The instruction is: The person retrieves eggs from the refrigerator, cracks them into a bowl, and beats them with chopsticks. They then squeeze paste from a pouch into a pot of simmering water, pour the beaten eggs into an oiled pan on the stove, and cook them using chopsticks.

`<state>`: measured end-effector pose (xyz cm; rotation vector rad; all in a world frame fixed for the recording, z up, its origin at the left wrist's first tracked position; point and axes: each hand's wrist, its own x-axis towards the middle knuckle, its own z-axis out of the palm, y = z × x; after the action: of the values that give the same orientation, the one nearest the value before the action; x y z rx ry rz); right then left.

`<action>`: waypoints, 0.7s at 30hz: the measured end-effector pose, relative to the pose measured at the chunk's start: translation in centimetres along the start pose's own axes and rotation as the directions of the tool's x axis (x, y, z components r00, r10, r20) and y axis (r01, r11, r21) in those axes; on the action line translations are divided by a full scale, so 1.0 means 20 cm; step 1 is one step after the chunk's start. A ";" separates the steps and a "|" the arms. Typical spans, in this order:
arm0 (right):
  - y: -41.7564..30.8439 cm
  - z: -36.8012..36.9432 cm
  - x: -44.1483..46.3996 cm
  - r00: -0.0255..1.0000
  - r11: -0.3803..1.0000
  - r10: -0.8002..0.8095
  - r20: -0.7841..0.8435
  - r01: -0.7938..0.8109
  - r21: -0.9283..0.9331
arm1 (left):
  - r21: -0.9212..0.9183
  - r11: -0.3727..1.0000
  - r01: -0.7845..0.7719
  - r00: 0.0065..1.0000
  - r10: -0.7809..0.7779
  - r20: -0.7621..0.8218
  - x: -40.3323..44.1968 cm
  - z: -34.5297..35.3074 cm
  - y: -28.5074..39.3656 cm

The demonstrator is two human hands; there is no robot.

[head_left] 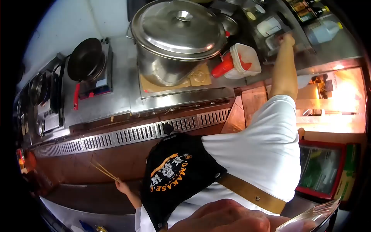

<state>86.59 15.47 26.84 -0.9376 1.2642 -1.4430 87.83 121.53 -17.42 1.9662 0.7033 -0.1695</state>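
Note:
At the left, my left hand (122,187) is closed around a pair of long wooden chopsticks (105,171), which point up and left over the floor. My right arm stretches to the upper right, where my right hand (287,39) is closed above a set of containers on the counter. What its fingers grip there is too small to make out. Beside it are a container of white contents (268,28) and a clear container (273,42). A plastic jug with a yellow cap (324,31) lies to the right of that hand.
A large lidded steel pot (166,65) stands on the counter. Next to it is a white tub (247,58) with red items. A black frying pan (85,58) sits on a burner at the left. Bright light glows at the right (344,96). A drain grate (135,133) crosses the floor.

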 end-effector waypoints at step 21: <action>1.34 -0.43 -4.22 -0.711 0.954 0.170 0.682 0.293 0.067 | -0.931 -0.366 0.009 1.000 0.021 0.001 0.29 -0.63 0.72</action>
<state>103.16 99.57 2.69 -1.8641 -0.5122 0.3921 98.30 129.81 -2.45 0.0925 0.4314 0.3982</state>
